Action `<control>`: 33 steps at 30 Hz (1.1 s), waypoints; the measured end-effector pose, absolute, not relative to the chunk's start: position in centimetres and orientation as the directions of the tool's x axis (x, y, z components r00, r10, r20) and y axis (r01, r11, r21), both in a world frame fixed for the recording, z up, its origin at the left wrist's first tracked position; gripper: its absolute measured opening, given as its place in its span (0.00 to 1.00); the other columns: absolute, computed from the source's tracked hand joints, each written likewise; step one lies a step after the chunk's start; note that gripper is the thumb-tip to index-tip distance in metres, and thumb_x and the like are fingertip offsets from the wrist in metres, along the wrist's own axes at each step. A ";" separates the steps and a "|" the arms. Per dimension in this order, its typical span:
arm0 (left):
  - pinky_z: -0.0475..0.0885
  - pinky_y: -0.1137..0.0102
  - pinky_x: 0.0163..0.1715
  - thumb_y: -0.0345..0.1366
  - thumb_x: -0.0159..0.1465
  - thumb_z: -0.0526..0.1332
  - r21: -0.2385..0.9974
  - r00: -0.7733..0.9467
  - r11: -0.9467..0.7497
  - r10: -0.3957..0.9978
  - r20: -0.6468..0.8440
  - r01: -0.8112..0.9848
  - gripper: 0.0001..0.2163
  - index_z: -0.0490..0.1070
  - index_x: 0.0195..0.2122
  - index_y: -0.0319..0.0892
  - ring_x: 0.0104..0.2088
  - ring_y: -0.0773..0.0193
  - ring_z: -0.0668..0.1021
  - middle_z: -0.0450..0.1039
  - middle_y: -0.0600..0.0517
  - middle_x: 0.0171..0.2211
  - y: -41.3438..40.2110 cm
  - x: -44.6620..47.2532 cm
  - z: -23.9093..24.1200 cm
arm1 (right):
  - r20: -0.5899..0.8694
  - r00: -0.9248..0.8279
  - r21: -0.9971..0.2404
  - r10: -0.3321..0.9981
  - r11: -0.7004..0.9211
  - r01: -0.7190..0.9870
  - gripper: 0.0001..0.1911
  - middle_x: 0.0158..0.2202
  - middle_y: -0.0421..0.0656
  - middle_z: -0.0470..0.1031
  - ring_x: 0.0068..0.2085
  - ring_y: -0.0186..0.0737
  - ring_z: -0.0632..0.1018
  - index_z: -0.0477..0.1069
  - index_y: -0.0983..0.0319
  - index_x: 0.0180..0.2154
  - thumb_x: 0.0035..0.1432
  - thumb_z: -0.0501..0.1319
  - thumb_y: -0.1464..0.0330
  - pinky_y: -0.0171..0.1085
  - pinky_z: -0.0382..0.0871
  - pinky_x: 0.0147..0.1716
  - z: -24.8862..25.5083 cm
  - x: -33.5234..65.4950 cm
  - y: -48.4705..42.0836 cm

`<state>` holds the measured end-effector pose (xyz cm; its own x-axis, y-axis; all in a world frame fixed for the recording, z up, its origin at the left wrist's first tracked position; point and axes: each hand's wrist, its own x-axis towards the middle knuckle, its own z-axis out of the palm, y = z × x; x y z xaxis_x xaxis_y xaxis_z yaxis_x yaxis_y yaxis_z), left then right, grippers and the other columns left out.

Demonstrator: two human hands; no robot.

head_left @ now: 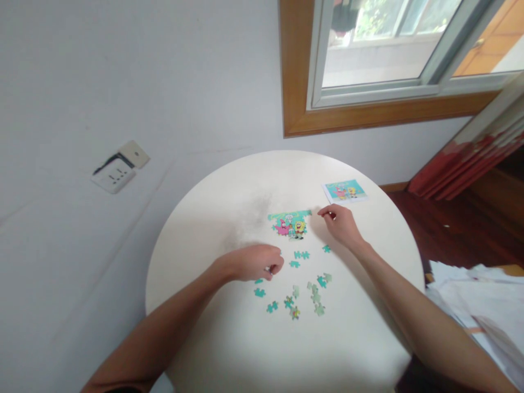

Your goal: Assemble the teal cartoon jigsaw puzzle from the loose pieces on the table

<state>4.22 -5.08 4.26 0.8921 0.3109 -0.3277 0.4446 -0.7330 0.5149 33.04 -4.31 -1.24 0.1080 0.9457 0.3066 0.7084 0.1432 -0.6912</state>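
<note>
A partly joined jigsaw puzzle (291, 225) with a pink starfish and a yellow sponge character lies mid-table. Just off its right edge, my right hand (340, 221) has thumb and forefinger pinched together; whatever they hold is too small to make out. My left hand (257, 262) is curled closed below and left of the puzzle, its fingertips mostly hidden. Near it lie a loose teal puzzle piece (260, 293) and a teal pair (272, 307). More teal pieces (302, 255) sit below the puzzle, and one puzzle piece (326, 249) rests under my right wrist.
A picture card (346, 191) lies at the back right of the round white table (196, 234). Several pale green pieces (316, 298) are scattered toward the front. A wall with a socket (114, 176) borders the left; papers (478, 305) are piled at the right.
</note>
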 end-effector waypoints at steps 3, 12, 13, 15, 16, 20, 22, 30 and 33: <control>0.63 0.72 0.32 0.22 0.55 0.66 0.542 0.884 -0.699 0.350 -0.311 0.467 0.09 0.68 0.30 0.42 0.34 0.65 0.73 0.70 0.55 0.32 -4.6 4.1 4.0 | 0.298 0.109 -0.695 0.948 0.138 0.706 0.14 0.34 0.44 0.81 0.33 0.41 0.77 0.79 0.61 0.33 0.54 0.54 0.75 0.40 0.68 0.39 -1.3 33.0 -4.3; 0.66 0.70 0.41 0.21 0.57 0.62 0.581 0.933 -0.731 0.310 -0.183 0.357 0.14 0.72 0.41 0.45 0.39 0.62 0.74 0.73 0.54 0.34 -4.2 3.5 3.3 | 0.298 0.108 -0.710 0.948 0.145 0.689 0.14 0.34 0.44 0.81 0.33 0.41 0.76 0.79 0.62 0.33 0.54 0.54 0.75 0.39 0.68 0.38 -1.2 32.8 -4.2; 0.66 0.70 0.40 0.21 0.57 0.62 0.585 0.931 -0.726 0.310 -0.191 0.362 0.14 0.72 0.41 0.44 0.39 0.62 0.74 0.72 0.53 0.35 -4.2 3.5 3.3 | 0.297 0.106 -0.711 0.949 0.145 0.688 0.14 0.34 0.45 0.81 0.33 0.41 0.77 0.79 0.62 0.33 0.54 0.54 0.75 0.39 0.68 0.38 -1.2 32.8 -4.2; 0.67 0.71 0.40 0.21 0.57 0.62 0.607 0.928 -0.703 0.313 -0.203 0.370 0.14 0.72 0.42 0.43 0.39 0.63 0.75 0.71 0.51 0.40 -4.2 3.6 3.3 | 0.295 0.103 -0.712 0.950 0.147 0.686 0.14 0.34 0.45 0.81 0.33 0.41 0.77 0.79 0.62 0.33 0.55 0.54 0.75 0.39 0.68 0.39 -1.2 32.8 -4.2; 0.68 0.72 0.39 0.21 0.57 0.62 0.622 0.925 -0.687 0.317 -0.208 0.375 0.15 0.72 0.43 0.43 0.39 0.64 0.75 0.70 0.51 0.42 -4.1 3.6 3.3 | 0.295 0.102 -0.714 0.950 0.148 0.684 0.14 0.35 0.45 0.81 0.33 0.41 0.76 0.79 0.62 0.33 0.55 0.54 0.75 0.39 0.68 0.39 -1.2 32.8 -4.2; 0.69 0.73 0.38 0.20 0.56 0.63 0.646 0.904 -0.638 0.357 -0.236 0.420 0.15 0.73 0.43 0.42 0.38 0.66 0.76 0.69 0.50 0.43 -4.0 3.8 2.9 | 0.291 0.099 -0.725 0.951 0.152 0.671 0.14 0.34 0.44 0.81 0.33 0.40 0.76 0.79 0.62 0.33 0.54 0.55 0.75 0.39 0.68 0.38 -1.3 32.7 -4.2; 0.68 0.72 0.38 0.22 0.57 0.65 0.604 0.885 -0.651 0.397 -0.244 0.459 0.13 0.73 0.42 0.41 0.38 0.64 0.76 0.70 0.50 0.42 -3.8 3.8 2.6 | 0.290 0.097 -0.729 0.952 0.154 0.667 0.14 0.34 0.44 0.81 0.32 0.40 0.76 0.79 0.62 0.33 0.54 0.54 0.75 0.39 0.68 0.37 -1.3 32.7 -4.2; 0.65 0.72 0.37 0.25 0.57 0.67 0.499 0.862 -0.704 0.440 -0.252 0.505 0.07 0.74 0.36 0.40 0.38 0.62 0.74 0.70 0.51 0.36 -3.8 3.5 2.8 | 0.287 0.092 -0.730 0.953 0.156 0.666 0.14 0.34 0.45 0.81 0.32 0.40 0.76 0.79 0.62 0.33 0.54 0.54 0.75 0.39 0.68 0.37 -1.4 32.7 -4.2; 0.63 0.73 0.34 0.24 0.56 0.66 0.536 0.871 -0.690 0.426 -0.244 0.487 0.07 0.72 0.33 0.40 0.35 0.64 0.73 0.70 0.53 0.34 -3.9 3.5 3.4 | 0.287 0.086 -0.727 0.954 0.159 0.668 0.14 0.34 0.45 0.81 0.32 0.40 0.76 0.79 0.62 0.33 0.54 0.54 0.75 0.39 0.68 0.37 -1.4 32.6 -4.2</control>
